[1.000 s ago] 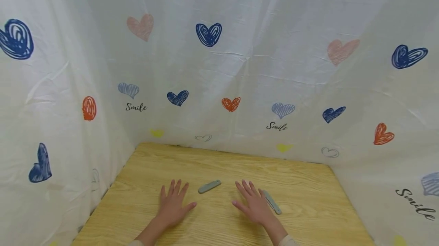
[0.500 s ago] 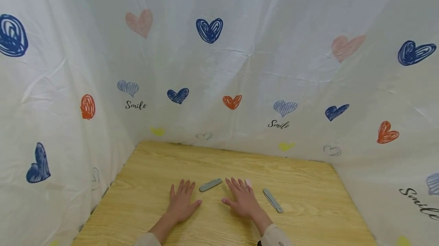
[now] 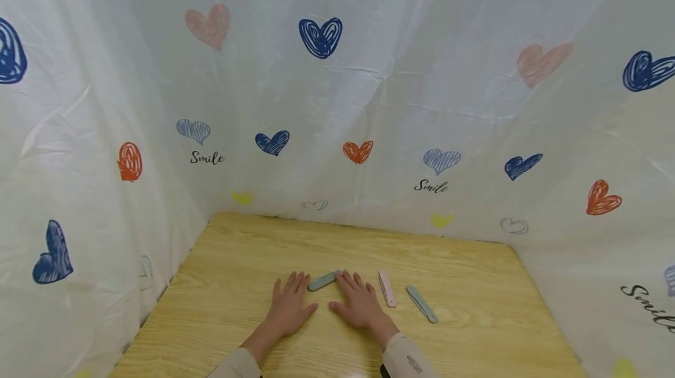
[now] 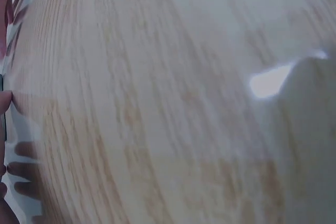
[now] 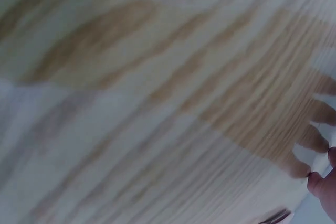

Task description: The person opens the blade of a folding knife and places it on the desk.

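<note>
A slim grey-green folded piece [image 3: 323, 281], like a folding razor with a hole at one end, lies on the wooden table [image 3: 253, 249] between both hands. My left hand [image 3: 289, 309] is palm down with its fingers extended just left of that piece. From the other side my right hand [image 3: 360, 306], also palm down with fingers spread, overlaps the piece's far end with its fingertips. Right of this hand lies a similar pink folded piece [image 3: 387, 288]. Farther right is a second grey-green folded piece [image 3: 422, 304]. Only fingers show at the edges of both wrist views.
A white curtain [image 3: 390, 102] printed with hearts and "Smile" encloses the table at the back and both sides. Light-coloured sleeves [image 3: 406, 357] cover both forearms.
My left hand has slid rightward and my right hand leftward, bringing them closer together. The pink piece, earlier covered by my right hand, now shows fully. The folded pieces lie where they were.
</note>
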Motion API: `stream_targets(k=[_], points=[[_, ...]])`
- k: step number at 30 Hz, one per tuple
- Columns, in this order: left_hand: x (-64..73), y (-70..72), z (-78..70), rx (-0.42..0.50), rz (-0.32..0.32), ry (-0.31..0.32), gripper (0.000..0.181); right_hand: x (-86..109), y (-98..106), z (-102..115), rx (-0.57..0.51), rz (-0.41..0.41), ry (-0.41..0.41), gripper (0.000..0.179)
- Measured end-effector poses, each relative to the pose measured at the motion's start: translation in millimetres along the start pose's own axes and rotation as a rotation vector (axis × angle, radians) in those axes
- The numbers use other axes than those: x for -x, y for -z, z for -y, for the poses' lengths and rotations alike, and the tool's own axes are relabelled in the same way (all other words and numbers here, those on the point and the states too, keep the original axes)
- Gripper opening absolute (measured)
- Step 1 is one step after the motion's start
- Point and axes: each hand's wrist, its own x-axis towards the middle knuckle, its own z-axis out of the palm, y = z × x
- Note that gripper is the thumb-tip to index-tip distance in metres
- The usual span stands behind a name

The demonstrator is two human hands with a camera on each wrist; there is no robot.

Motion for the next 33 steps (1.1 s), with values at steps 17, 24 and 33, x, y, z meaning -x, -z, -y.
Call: stream_targets(k=[17, 24, 33], points=[[-5.6, 3.5, -3.8, 0.032, 0.032, 0.005, 0.057, -0.1, -3, 1, 0.095, 0.009, 0.034, 0.062], [-5.9, 0.5, 0.2, 0.013, 0.002, -0.013, 0.043, 6.8, -1, 0, 0.071, 0.033, 0.040, 0.062], [-5.9, 1.6, 6.7, 0.083, -0.092, -0.150, 0.032, 4.4, 0, -5, 0.058, 0.007, 0.061, 0.060]])
